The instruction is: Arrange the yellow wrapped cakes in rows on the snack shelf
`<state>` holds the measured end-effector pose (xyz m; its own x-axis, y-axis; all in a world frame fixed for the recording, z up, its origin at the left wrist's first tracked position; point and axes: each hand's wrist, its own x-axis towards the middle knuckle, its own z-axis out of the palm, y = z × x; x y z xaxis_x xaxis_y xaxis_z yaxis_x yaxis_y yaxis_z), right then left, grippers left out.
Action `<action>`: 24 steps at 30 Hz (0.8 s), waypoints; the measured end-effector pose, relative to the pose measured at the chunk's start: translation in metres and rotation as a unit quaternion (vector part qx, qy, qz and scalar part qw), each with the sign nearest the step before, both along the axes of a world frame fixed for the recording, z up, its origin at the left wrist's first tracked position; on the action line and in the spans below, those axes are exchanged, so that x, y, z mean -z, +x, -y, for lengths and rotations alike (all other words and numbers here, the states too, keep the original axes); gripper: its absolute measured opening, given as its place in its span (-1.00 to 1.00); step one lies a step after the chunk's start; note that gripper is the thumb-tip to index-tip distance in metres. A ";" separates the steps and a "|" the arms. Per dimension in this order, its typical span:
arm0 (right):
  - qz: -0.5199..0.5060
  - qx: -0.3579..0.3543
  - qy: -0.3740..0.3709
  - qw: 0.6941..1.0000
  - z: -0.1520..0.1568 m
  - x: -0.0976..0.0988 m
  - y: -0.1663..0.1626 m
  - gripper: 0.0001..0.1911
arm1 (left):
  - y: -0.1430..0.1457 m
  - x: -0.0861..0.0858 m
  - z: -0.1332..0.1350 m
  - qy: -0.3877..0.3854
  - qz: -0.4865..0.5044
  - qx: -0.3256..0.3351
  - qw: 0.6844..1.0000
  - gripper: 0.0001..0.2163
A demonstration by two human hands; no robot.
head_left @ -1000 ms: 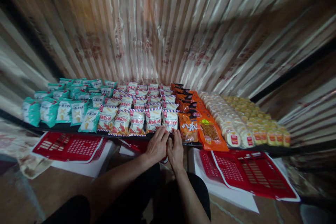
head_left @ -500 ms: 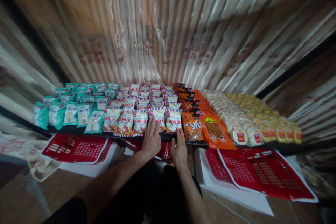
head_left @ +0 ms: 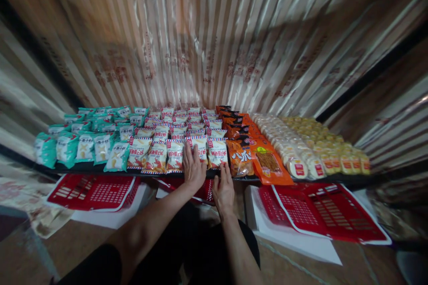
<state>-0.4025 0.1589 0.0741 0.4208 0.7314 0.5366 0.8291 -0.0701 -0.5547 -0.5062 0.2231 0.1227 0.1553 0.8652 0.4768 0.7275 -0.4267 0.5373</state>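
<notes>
A low dark shelf (head_left: 83,168) carries rows of snack packets. My left hand (head_left: 193,168) lies flat and open on a red-and-white striped snack packet (head_left: 201,148) in the front row. My right hand (head_left: 223,187) is open too, fingers stretched up to the shelf's front edge just below another red-and-white packet (head_left: 217,152). Neither hand grips anything. Teal packets (head_left: 115,156) fill the left part, orange packets (head_left: 270,164) sit right of centre, and round pale cakes (head_left: 297,167) and yellow cakes (head_left: 347,162) fill the right end.
Red plastic baskets lie flat on white boards under the shelf, one at the left (head_left: 93,190) and one at the right (head_left: 321,213). A striped shiny curtain (head_left: 207,44) hangs behind. My dark-clothed legs (head_left: 187,254) are in the foreground.
My two hands were together at the right-hand striped packet. They have parted: the left hand moved up onto the neighbouring packet and flattened, the right stays at the shelf edge.
</notes>
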 end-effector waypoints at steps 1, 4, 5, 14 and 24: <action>0.017 0.002 0.005 1.000 0.001 -0.001 0.001 -0.50 | 0.003 -0.002 -0.001 -0.002 0.001 -0.010 1.000 -0.38; 0.063 0.006 0.019 0.998 0.002 -0.002 0.005 -0.52 | 0.011 -0.007 -0.005 -0.003 -0.002 -0.028 1.000 -0.34; 0.074 0.003 0.024 0.997 0.001 -0.003 0.006 -0.53 | 0.014 -0.008 -0.007 -0.004 -0.004 -0.033 0.999 -0.33; 0.064 0.010 0.018 0.998 -0.007 -0.001 0.005 -0.53 | 0.015 0.000 -0.006 -0.010 -0.002 -0.040 0.999 -0.32; 0.048 0.003 0.034 0.998 -0.010 0.002 0.007 -0.54 | 0.008 0.010 -0.009 0.029 -0.027 0.013 0.999 -0.29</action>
